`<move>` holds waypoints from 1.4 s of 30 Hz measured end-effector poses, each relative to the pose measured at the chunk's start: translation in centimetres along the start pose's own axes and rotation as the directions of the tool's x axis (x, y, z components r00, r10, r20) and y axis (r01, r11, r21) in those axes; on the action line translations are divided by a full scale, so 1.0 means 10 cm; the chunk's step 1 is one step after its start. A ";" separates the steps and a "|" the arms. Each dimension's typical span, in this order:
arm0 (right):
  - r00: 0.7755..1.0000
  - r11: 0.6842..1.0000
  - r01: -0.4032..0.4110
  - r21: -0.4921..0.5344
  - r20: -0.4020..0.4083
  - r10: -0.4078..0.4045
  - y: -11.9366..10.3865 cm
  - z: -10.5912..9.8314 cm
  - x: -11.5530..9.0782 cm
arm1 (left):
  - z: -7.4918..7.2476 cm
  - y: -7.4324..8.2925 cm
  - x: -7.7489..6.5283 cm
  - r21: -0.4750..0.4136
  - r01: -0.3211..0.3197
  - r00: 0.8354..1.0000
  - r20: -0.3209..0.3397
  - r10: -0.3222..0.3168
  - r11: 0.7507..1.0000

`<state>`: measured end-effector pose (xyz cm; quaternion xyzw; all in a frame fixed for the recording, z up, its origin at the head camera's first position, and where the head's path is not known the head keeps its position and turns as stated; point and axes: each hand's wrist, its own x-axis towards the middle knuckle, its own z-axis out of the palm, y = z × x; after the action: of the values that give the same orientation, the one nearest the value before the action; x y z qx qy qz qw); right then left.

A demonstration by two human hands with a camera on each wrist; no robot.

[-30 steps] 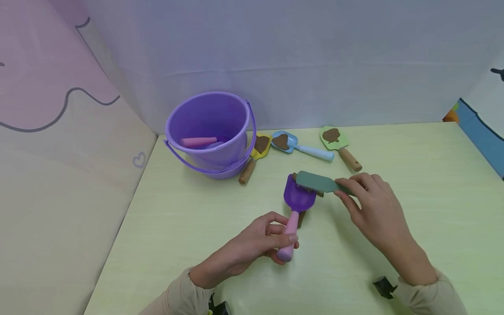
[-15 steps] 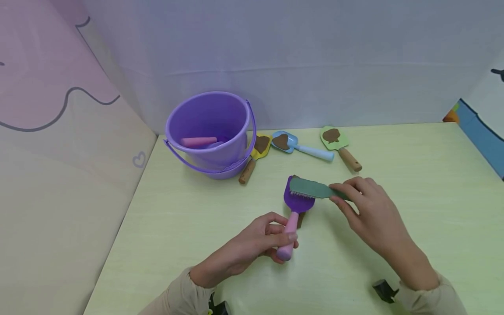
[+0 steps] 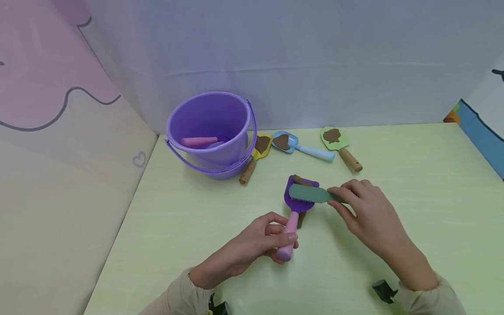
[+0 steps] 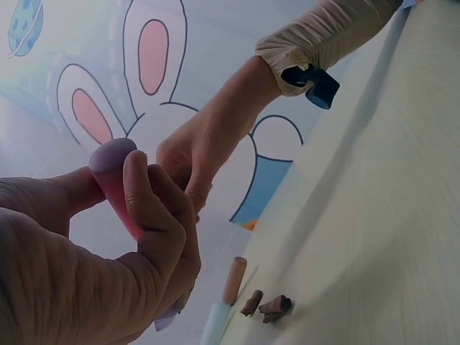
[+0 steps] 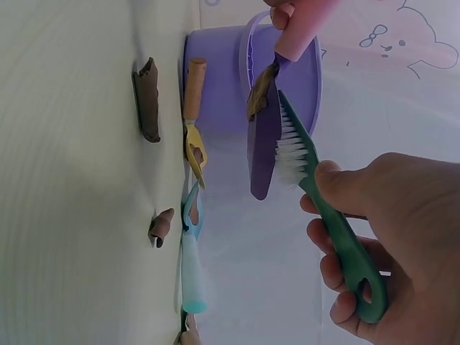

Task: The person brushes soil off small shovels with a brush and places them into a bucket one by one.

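Observation:
My left hand grips the pink handle of a toy shovel, its purple blade tipped away from me and held above the table. In my right hand is a green brush, pinched between thumb and fingers. Its white bristles press on the blade's upper face in the right wrist view. A brown patch clings to the blade's other face. Curled brown pieces lie on the table beneath, partly hidden by the shovel in the head view.
A purple bucket with a pink-handled tool inside stands at the back left. Along the back lie a yellow shovel, a light blue shovel and a green shovel, each with a brown patch. A curtain hangs behind the table.
My right hand has drawn the brush left and down across the blade toward the handle. The blade's far edge and a brown piece there now show. My left hand holds still.

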<state>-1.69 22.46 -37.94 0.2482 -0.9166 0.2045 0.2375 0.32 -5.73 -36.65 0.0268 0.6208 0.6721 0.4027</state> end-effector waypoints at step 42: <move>0.994 0.997 -0.073 0.004 -0.084 0.073 0.00 -0.08 0.03 | 0.02 0.00 -0.03 0.015 0.012 1.000 0.012 -0.013 1.000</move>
<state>-1.67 22.79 -37.12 0.2056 -0.9141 0.2239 0.2683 0.64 -5.68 -36.51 0.0301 0.6236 0.6646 0.4105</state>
